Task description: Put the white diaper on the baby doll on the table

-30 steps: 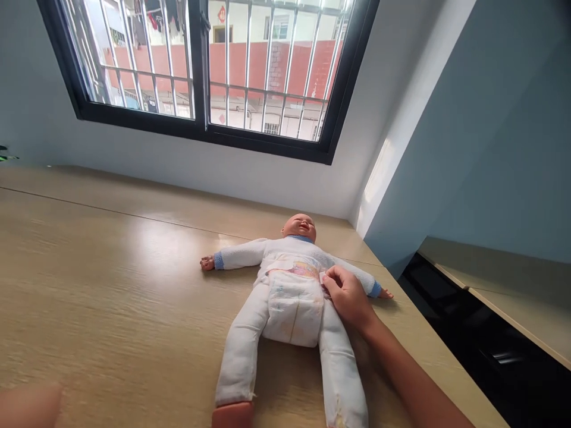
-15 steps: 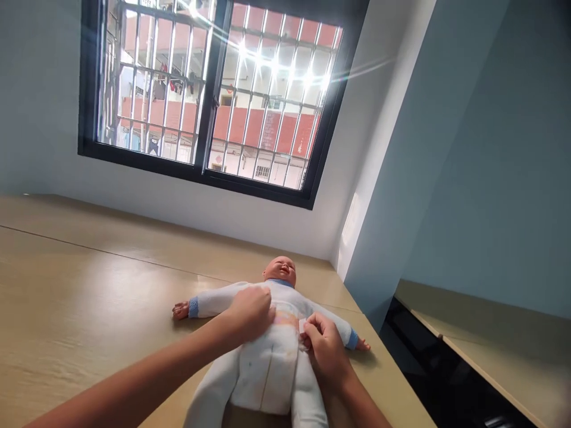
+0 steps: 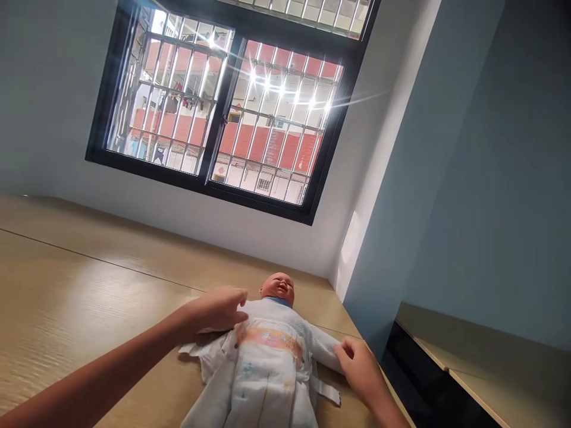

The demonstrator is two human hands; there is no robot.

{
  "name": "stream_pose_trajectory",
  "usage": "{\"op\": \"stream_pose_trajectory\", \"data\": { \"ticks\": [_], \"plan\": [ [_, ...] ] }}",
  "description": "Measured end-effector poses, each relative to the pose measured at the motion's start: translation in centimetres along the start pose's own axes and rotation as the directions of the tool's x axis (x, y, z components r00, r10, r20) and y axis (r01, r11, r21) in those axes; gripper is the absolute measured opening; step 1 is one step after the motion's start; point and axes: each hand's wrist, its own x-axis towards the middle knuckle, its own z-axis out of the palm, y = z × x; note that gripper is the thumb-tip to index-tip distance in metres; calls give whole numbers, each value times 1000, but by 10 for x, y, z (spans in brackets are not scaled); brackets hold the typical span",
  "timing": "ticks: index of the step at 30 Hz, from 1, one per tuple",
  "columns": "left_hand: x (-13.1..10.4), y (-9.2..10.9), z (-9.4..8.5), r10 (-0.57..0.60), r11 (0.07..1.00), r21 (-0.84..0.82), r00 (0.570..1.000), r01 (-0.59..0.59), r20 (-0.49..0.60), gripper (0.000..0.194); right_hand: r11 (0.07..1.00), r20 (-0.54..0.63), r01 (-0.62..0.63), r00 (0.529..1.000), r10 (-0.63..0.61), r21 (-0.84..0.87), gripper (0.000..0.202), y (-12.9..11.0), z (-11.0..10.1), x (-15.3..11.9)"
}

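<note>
A baby doll in a white outfit with a blue collar lies on its back on the table. Over its belly and between its legs is a white diaper with an orange patterned waistband. My left hand, thumb and fingers apart, hovers over the doll's arm at the left edge of the waistband and holds nothing. At the doll's other sleeve, my right hand has its fingertips pinched together; whether cloth is between them is hidden. A diaper tab sticks out below this hand, and a white side flap spreads out at left.
The wooden table has a seam across it and meets the wall at the back. A barred window is above. To the right, beyond the table edge, stands a lower wooden surface with a dark front.
Both hands have moved outward from the diaper's waist. My left hand has uncurled, and my right hand has let go of the tab. The patterned waistband is now uncovered, and the view has tilted upward.
</note>
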Motion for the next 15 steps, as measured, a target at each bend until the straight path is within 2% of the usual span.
{"op": "stream_pose_trajectory", "data": {
  "ticks": [2,4,7,9,11,12,13,14,15],
  "plan": [
    [4,13,5,85,980,-183,995,-75,49,56,982,84,-1,996,-15,191,33,-23,13,-6],
    [5,23,9,109,954,-290,990,-78,94,68,932,155,-72,988,17,355,45,-46,27,-16],
    [2,27,4,133,931,-360,976,-62,175,55,851,167,-106,986,22,515,60,-70,41,-28],
    [-5,23,-5,243,880,-469,921,-77,304,48,784,245,-125,969,-35,608,63,-79,41,-35],
    [-13,19,-17,402,783,-620,795,-43,453,52,735,378,-147,912,-158,662,61,-85,34,-40],
    [-18,18,-22,469,736,-676,728,-9,500,56,726,453,-164,863,-222,667,60,-88,29,-43],
    [-21,17,-25,510,704,-710,685,15,521,59,724,522,-183,807,-276,666,60,-91,23,-45],
    [-24,18,-28,523,691,-722,678,17,517,59,732,593,-206,739,-319,650,62,-94,16,-48],
    [-26,20,-28,515,694,-720,705,-9,488,58,745,655,-229,673,-344,626,65,-97,9,-51]
  ]
}}
